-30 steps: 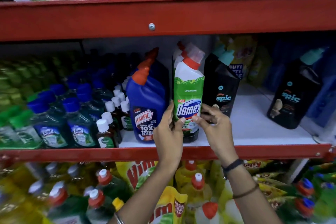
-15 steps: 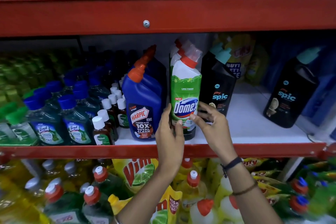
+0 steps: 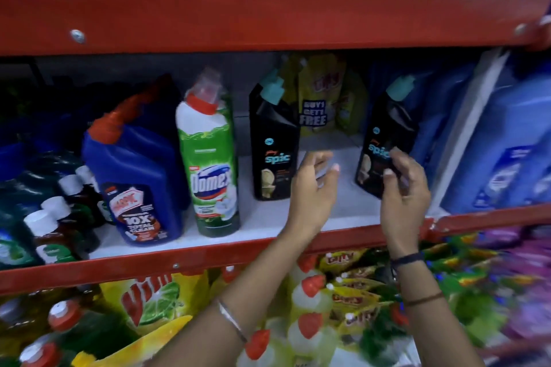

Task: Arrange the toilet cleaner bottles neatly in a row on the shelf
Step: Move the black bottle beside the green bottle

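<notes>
On the white shelf board (image 3: 351,205) stand a blue Harpic bottle (image 3: 134,182), a green Domex bottle (image 3: 211,164) and a black Spic bottle (image 3: 274,152), side by side. A second black Spic bottle (image 3: 378,131) leans further right, apart from the others. My left hand (image 3: 313,191) hovers in the gap between the two Spic bottles, fingers spread, holding nothing. My right hand (image 3: 405,194) lies against the lower front of the leaning Spic bottle with thumb and fingers curled at its label. Whether it grips the bottle is unclear.
Small brown bottles with white caps (image 3: 56,217) crowd the shelf's left end. Yellow pouches (image 3: 322,98) stand at the back, blue refill packs (image 3: 507,143) at the right. A red beam (image 3: 268,15) runs overhead. Dishwash bottles and pouches (image 3: 310,292) fill the shelf below.
Both hands have let go of the Domex bottle and moved right. The right hand has reached the leaning Spic bottle, and the view has shifted right.
</notes>
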`<state>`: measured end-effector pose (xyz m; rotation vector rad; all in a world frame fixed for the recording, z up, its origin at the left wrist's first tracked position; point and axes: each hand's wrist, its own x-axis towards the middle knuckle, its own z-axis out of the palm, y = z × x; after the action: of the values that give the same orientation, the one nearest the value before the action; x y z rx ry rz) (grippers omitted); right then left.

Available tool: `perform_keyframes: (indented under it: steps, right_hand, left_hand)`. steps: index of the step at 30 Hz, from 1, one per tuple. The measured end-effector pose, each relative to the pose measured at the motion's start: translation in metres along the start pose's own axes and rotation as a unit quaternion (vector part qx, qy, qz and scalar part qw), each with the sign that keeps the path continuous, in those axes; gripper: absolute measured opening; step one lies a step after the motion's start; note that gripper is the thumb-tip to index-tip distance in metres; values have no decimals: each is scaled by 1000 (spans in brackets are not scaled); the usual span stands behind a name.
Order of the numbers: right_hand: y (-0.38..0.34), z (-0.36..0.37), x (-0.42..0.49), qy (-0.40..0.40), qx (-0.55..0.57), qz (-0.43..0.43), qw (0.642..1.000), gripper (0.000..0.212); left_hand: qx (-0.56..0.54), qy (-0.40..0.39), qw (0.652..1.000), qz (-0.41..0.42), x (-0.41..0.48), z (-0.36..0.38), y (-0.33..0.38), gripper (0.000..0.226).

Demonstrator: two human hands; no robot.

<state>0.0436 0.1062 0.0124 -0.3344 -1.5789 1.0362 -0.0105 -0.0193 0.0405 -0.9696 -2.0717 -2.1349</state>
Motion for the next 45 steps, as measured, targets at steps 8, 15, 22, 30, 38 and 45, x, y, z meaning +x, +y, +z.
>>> perform_keyframes:
  steps: [8, 15, 22, 30, 38, 45]
  right_hand:
    - [29, -3, 43, -18, -62, 77, 995, 50]
    - [44, -4, 46, -41, -104, 51, 992, 45]
    - [23, -14, 33, -85, 7, 78, 993, 47]
    - [-20, 8, 0, -187, 95, 70, 975, 43]
    - [-34, 46, -33, -285, 147, 80, 944, 41]
    - [-29, 63, -38, -298, 169, 104, 934, 44]
  left_hand:
    - [42, -114, 984, -130, 77, 64, -10, 52]
    - [64, -137, 980, -128, 93, 72, -22, 49]
    - [69, -44, 994, -75, 61, 45, -13, 31]
    - [49, 103, 994, 1, -3, -16, 7, 38]
    - [86, 202, 975, 9, -43, -62, -5, 39]
    - [154, 215, 964, 17, -43, -70, -25, 35]
